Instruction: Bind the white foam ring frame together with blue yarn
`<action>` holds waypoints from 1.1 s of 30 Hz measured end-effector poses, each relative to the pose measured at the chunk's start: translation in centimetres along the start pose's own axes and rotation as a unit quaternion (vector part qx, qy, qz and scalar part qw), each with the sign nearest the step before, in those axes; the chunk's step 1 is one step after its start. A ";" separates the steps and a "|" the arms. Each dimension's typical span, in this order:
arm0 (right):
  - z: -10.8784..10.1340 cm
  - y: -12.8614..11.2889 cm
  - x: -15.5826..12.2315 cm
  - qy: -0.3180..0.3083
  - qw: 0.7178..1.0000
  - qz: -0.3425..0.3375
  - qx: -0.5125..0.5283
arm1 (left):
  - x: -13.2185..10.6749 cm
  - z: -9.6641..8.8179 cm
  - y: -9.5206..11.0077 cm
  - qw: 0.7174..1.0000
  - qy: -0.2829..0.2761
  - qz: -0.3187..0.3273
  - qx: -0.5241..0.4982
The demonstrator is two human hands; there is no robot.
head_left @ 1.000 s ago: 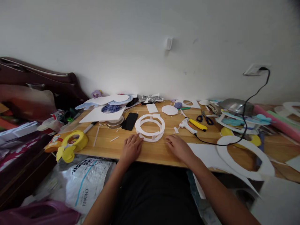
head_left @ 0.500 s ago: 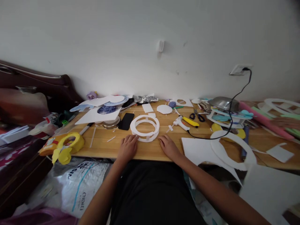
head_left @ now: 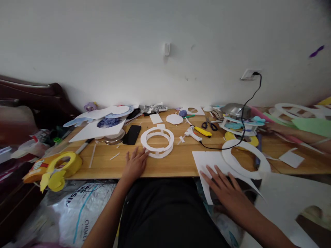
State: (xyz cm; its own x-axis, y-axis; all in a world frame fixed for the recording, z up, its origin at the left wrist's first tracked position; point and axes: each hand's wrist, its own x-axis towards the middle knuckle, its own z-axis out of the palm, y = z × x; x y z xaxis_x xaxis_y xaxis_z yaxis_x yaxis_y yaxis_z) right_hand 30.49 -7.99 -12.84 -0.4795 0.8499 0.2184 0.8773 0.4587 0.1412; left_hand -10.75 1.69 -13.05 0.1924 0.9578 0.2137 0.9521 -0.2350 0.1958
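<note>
My left hand (head_left: 134, 164) lies flat and open on the wooden table (head_left: 170, 164), its fingertips touching the near left edge of a white foam double ring (head_left: 157, 142). My right hand (head_left: 224, 187) is spread open on a large white foam sheet (head_left: 207, 162) that overhangs the table's front edge. A big white foam ring (head_left: 245, 157) lies on that sheet just beyond the fingers. Neither hand holds anything.
A black phone (head_left: 131, 134), a white glue gun (head_left: 191, 133) with a black cord, a yellow cutter (head_left: 203, 131) and scissors (head_left: 210, 125) lie behind. Foam scraps crowd the back left and right. A yellow foam piece (head_left: 62, 165) sits at the left edge. Another person's arm (head_left: 297, 135) rests far right.
My right hand left the table beside the double ring and moved right and nearer, onto the white sheet. The view swung right. My left hand stayed by the ring.
</note>
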 end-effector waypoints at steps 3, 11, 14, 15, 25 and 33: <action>1.7 2.4 -0.1 0.037 0.997 0.049 -0.050 | 0.1 -0.5 0.3 0.999 -0.030 -0.015 0.005; 4.5 3.3 0.4 0.090 0.994 -0.016 -0.058 | -0.1 -0.7 0.4 0.999 -0.029 -0.017 0.006; 5.5 3.2 0.3 0.087 0.995 -0.017 -0.046 | -0.2 -0.7 0.6 0.999 -0.020 -0.025 0.011; 5.9 3.3 0.4 0.080 0.996 -0.012 -0.040 | -0.2 -0.7 0.6 0.999 -0.019 -0.028 0.015; 6.6 3.3 2.8 0.036 0.999 0.031 0.013 | -0.1 -0.1 -0.1 0.999 -0.021 -0.013 0.029; 5.4 3.7 3.2 -0.031 0.996 0.060 -0.053 | -0.2 0.2 -0.8 0.999 0.013 0.037 -0.007</action>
State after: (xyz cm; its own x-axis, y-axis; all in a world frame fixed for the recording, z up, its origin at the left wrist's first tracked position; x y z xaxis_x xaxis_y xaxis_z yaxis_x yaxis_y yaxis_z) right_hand 32.35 -2.19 -16.82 -0.3662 0.9128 0.1810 0.9196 0.3253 0.2204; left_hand -11.50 1.72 -13.48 0.2554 0.9330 0.2536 0.9322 -0.3072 0.1914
